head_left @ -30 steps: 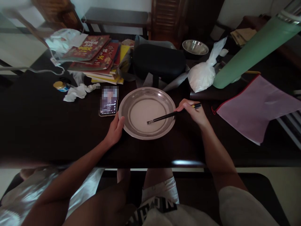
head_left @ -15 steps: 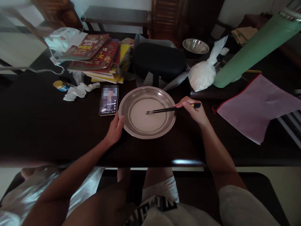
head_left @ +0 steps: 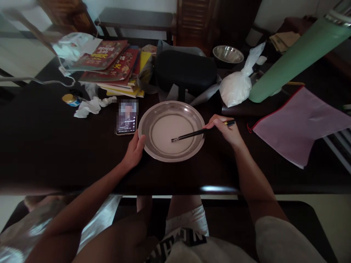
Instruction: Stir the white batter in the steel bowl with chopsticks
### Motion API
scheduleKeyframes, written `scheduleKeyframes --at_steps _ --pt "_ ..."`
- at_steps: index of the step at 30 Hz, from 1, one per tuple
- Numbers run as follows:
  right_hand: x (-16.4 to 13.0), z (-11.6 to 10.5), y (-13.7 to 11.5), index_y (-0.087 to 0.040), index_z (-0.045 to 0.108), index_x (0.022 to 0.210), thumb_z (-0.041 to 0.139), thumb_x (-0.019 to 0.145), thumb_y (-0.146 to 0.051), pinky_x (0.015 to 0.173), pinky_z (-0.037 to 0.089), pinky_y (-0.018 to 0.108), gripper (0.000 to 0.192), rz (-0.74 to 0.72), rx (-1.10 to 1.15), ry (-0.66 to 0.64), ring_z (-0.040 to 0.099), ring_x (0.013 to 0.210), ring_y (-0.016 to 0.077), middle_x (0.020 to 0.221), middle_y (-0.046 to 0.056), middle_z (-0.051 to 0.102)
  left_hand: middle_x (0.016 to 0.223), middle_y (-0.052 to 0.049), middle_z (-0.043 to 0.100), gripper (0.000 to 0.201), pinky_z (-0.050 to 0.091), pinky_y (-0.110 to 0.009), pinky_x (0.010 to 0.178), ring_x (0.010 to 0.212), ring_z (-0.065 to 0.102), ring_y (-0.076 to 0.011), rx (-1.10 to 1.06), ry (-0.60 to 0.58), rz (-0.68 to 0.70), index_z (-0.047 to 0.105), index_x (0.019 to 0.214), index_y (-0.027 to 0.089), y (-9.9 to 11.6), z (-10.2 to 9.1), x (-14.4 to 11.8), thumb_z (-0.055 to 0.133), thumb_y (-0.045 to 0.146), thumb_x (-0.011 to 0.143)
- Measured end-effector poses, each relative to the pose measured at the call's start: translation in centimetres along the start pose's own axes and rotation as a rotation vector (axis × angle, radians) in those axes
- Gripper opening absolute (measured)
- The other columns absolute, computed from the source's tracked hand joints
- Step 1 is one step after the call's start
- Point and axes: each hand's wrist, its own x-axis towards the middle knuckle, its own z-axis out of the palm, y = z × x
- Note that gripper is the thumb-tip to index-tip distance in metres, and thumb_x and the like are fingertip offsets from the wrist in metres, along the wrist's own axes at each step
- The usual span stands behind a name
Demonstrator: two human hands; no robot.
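- Metal basin (head_left: 147, 124) sits on the dark bench (head_left: 82, 157), its left rim clasped by the left grip (head_left: 135, 148).
- Right grip (head_left: 223, 128), just beside the right rim, grasps dark chopsticks (head_left: 192, 133), their tips at the basin's white contents (head_left: 172, 124).
- Tied bag (head_left: 236, 89) bulges with white matter; shiny bowl (head_left: 228, 54) stands farther back.

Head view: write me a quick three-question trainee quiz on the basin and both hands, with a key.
1. True or false: the left hand grips the green bottle.
2. Relative to the metal basin, where does the phone lie? A: inside it; B: to its left; C: to its right.
3. Fill in: the right hand holds black ____, their tips within the metal basin's outline.
Key: 1 false, it holds the metal basin's edge; 2 B; 3 chopsticks.
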Motion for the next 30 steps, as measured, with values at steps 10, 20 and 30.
scheduleKeyframes --at_steps 10,20,30 --pt "0.02 0.07 -0.02 -0.029 0.080 0.076 0.065 0.094 -0.057 0.081 0.059 0.038 0.037 0.015 -0.002 -0.013 0.075 0.079 0.0191 0.079 0.002 0.078 0.130 -0.017 0.070 0.076 0.051 -0.047 0.108 0.120 0.065 -0.0320 -0.002 0.005 -0.002 0.061 0.139 0.014 0.06 0.07 0.03 0.036 0.073 0.099" --pt "0.04 0.08 0.06 -0.029 0.080 0.077 0.065 0.094 -0.057 0.081 0.058 0.039 0.036 0.010 -0.016 -0.021 0.074 0.080 0.0195 0.078 0.002 0.078 0.130 -0.016 0.070 0.076 0.051 -0.047 0.107 0.121 0.065 -0.0323 0.002 0.000 -0.001 0.061 0.138 0.015 0.12 0.03 0.04 0.036 0.074 0.099" --pt "0.07 0.11 -0.07 -0.030 0.081 0.077 0.064 0.094 -0.057 0.081 0.058 0.039 0.036 0.006 -0.027 -0.024 0.073 0.080 0.0193 0.079 0.001 0.078 0.127 -0.016 0.071 0.074 0.053 -0.046 0.105 0.117 0.066 -0.0320 -0.011 0.015 0.003 0.060 0.139 0.015 0.02 0.10 0.02 0.037 0.072 0.099"
